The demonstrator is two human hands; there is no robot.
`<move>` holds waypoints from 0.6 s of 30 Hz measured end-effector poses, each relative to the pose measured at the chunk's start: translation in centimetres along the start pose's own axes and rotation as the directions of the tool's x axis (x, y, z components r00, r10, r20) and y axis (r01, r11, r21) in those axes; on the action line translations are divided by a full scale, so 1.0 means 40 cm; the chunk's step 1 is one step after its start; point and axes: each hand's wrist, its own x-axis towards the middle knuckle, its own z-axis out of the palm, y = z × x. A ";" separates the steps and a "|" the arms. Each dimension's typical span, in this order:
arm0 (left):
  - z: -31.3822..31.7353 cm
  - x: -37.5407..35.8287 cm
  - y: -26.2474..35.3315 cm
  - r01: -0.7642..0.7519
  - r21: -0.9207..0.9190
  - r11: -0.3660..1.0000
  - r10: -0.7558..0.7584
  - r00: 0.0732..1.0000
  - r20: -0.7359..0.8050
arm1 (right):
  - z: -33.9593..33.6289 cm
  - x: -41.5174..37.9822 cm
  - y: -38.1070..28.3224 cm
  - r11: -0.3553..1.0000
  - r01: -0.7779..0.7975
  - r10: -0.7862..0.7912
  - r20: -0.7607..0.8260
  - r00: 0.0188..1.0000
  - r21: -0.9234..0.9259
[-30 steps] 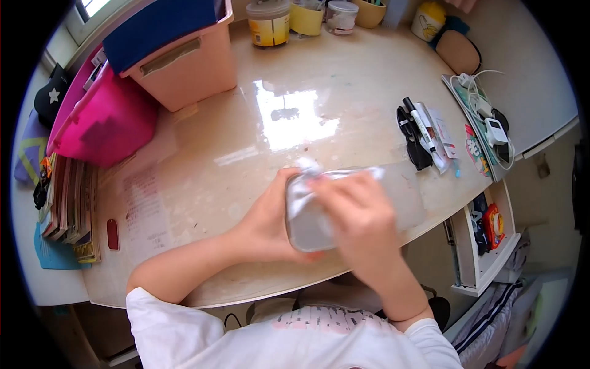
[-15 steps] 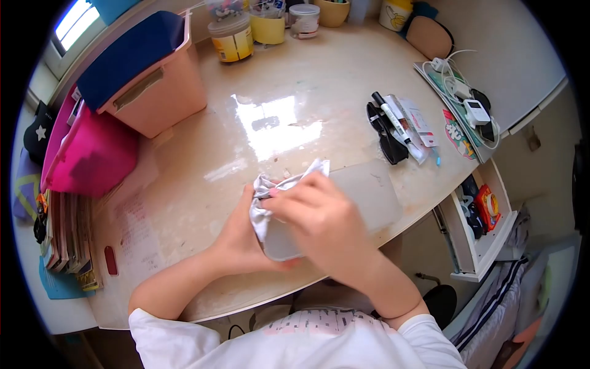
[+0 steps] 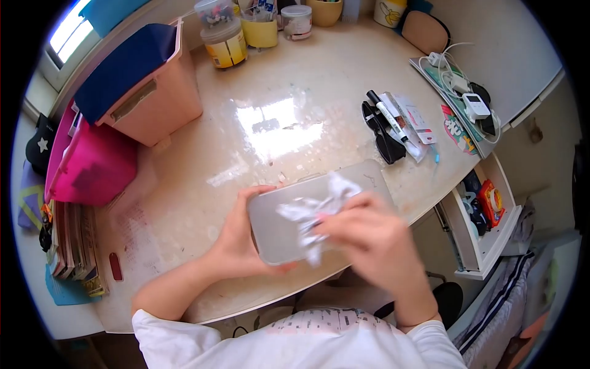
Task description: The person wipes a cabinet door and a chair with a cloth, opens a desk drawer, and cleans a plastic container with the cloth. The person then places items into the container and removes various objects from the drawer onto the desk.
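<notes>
Over the desk [image 3: 326, 77], close to its front edge and in front of the white-shirted body: a flat case [image 3: 273, 224], grey and matte, longer than wide, with rounded corners. Bordered by a thin, slightly raised rim, clearest along the left end. Marked near the far right corner with a small dark scribble, on an otherwise plain grey top. Fitted with a small narrow part at the middle of the far long side. Turned a little askew, right end farther from the body than the left.

Grasped firmly at that left end by the left hand [image 3: 238, 240], thumb at the far corner, fingers curled beneath the near one. Pinched in the bent fingers of the right hand [image 3: 376, 237], above the middle and right of the case: a crumpled white wipe [image 3: 311, 212], perhaps fabric, perhaps paper, given the blur. Spread in loose folds across the grey top, with one end hanging toward the near edge. Hidden behind hand and wipe: the near right part of the case.

Beyond, to the right, lying together on the desk: dark glasses [image 3: 387, 147] and a marker [image 3: 387, 115].
</notes>
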 end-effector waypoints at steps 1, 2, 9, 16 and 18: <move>0.002 0.001 0.004 0.003 0.035 0.999 -0.003 1.000 -0.004 | -0.029 -0.002 0.032 0.995 -0.068 0.064 -0.058 0.996 -0.069; 0.006 0.000 0.007 0.006 0.066 0.998 -0.005 1.000 -0.012 | -0.045 0.004 0.053 0.981 -0.137 0.122 -0.115 0.986 -0.135; 0.004 -0.012 -0.001 0.052 -0.008 0.999 -0.052 0.999 -0.010 | 0.120 0.011 -0.064 0.983 0.181 -0.181 0.000 0.984 0.019; 0.005 0.001 -0.010 -0.012 0.057 0.998 0.013 1.000 -0.021 | -0.066 -0.047 0.016 0.973 -0.117 0.114 -0.024 0.993 -0.197; 0.008 -0.001 -0.009 -0.030 0.092 0.995 0.030 1.000 0.001 | -0.009 -0.039 -0.015 0.971 0.080 -0.070 0.052 0.996 -0.227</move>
